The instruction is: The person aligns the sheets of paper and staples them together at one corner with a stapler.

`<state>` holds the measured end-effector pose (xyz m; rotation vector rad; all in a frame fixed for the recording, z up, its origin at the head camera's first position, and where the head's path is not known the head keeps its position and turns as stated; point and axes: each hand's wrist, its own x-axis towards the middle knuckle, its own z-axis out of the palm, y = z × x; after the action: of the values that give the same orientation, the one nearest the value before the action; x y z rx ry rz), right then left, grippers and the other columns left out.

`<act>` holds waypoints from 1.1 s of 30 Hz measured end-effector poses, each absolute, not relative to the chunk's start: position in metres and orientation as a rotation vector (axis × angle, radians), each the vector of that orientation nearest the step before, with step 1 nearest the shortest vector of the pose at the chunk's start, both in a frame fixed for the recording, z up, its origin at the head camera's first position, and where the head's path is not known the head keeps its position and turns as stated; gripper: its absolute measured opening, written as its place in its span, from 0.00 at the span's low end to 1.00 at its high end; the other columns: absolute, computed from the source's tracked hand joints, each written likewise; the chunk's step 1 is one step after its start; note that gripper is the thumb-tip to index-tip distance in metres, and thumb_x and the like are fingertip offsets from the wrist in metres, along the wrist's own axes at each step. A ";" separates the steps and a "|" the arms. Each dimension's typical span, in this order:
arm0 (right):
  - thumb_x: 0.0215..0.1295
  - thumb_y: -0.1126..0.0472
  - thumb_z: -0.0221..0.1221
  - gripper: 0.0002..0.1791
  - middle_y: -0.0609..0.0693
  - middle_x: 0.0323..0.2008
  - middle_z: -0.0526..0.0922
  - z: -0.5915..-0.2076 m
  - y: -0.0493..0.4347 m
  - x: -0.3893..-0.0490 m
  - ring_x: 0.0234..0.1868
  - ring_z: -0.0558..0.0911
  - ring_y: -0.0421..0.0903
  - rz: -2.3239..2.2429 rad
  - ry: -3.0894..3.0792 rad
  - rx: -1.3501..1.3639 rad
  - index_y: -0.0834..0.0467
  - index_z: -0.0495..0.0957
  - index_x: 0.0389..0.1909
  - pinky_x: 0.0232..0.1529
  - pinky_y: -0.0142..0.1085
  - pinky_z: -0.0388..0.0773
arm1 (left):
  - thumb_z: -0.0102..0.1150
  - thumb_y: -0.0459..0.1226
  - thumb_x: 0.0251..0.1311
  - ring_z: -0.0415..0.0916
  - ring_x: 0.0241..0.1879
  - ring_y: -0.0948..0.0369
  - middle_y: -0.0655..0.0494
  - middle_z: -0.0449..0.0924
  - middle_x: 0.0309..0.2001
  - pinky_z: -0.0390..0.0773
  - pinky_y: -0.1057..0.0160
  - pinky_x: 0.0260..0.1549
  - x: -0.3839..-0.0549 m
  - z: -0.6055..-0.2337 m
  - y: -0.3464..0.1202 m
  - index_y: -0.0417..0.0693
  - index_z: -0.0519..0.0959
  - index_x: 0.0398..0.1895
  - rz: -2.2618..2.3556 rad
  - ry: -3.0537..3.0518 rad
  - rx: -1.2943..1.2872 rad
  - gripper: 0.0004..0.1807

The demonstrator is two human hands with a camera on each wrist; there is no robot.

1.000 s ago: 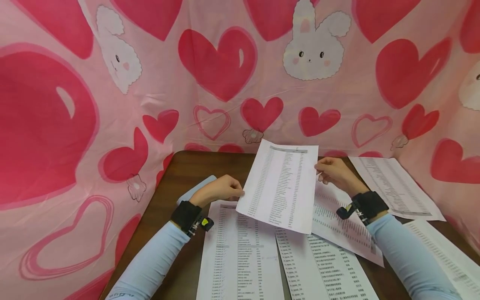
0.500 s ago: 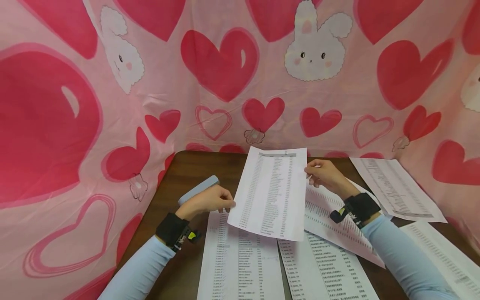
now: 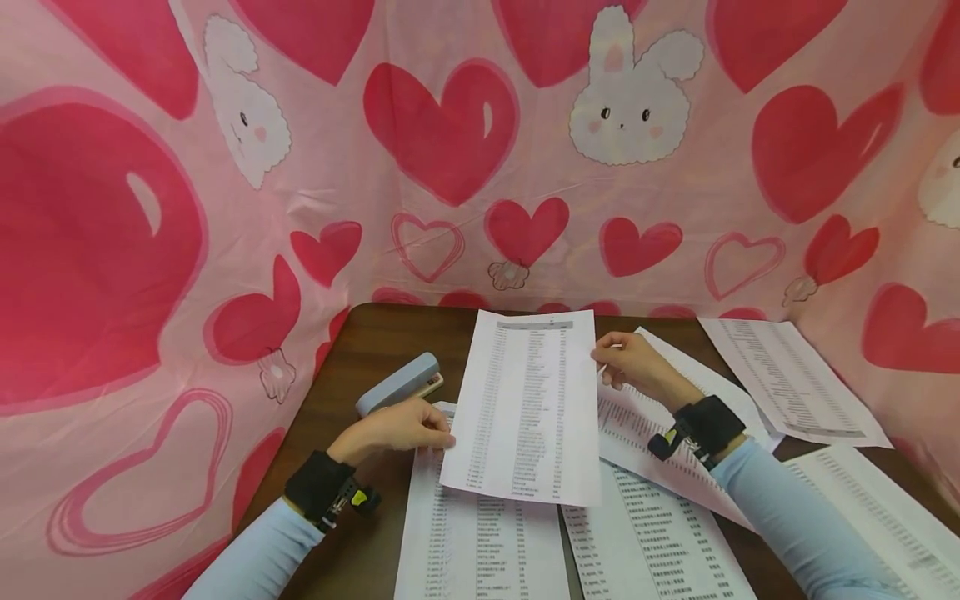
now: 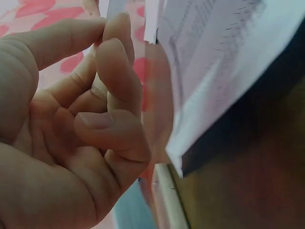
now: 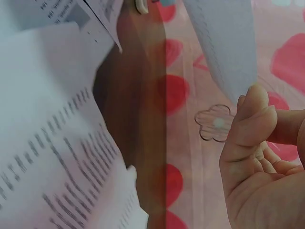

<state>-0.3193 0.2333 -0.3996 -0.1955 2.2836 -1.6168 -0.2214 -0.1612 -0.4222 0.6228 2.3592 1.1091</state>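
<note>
A printed sheet of paper (image 3: 521, 408) is held up, tilted, above other papers in the head view. My left hand (image 3: 401, 429) pinches its left edge between thumb and finger; the left wrist view shows the other fingers curled loosely below. At the upper right edge my right hand (image 3: 637, 364) pinches the same sheet, its corner (image 5: 233, 71) between thumb and forefinger in the right wrist view. Just beyond my left hand lies a light blue stapler (image 3: 401, 383) on the table. Under the raised sheet, a printed list (image 3: 480, 550) is partly hidden.
More printed sheets lie on the brown table (image 3: 450, 333): one in front (image 3: 660, 542), one under the right forearm (image 3: 667, 450), one at the back right (image 3: 795, 379) and one at the right edge (image 3: 885, 508). A pink heart-patterned cloth (image 3: 480, 167) rises behind the table.
Both hands have moved left and toward me, carrying the sheet lower over the papers. More of the stapler now shows beside the left hand.
</note>
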 end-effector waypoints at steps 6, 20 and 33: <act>0.70 0.57 0.57 0.16 0.54 0.31 0.79 -0.407 0.228 -0.313 0.21 0.77 0.46 -1.546 2.282 -0.199 0.65 0.71 0.48 0.24 0.33 0.75 | 0.63 0.42 0.63 0.69 0.21 0.61 0.43 0.81 0.24 0.67 0.69 0.20 -0.210 -0.436 -0.167 0.47 0.85 0.26 1.150 2.223 0.629 0.10; 0.70 0.58 0.58 0.13 0.51 0.25 0.76 -0.426 0.215 -0.298 0.19 0.76 0.45 -1.514 2.213 -0.221 0.63 0.71 0.46 0.22 0.34 0.73 | 0.62 0.42 0.63 0.66 0.16 0.66 0.43 0.80 0.23 0.58 0.69 0.13 -0.186 -0.444 -0.177 0.43 0.83 0.27 1.128 1.974 0.664 0.12; 0.67 0.59 0.60 0.11 0.49 0.19 0.75 -0.441 0.198 -0.280 0.16 0.74 0.42 -1.507 2.154 -0.236 0.63 0.72 0.39 0.19 0.32 0.70 | 0.62 0.41 0.64 0.68 0.11 0.71 0.61 0.78 0.17 0.61 0.74 0.12 -0.175 -0.446 -0.189 0.32 0.79 0.30 1.096 1.766 0.689 0.16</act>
<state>-0.2799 0.1980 -0.4411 -0.2364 2.1540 -1.5070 -0.1745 -0.1887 -0.4464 0.6890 1.7659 1.0964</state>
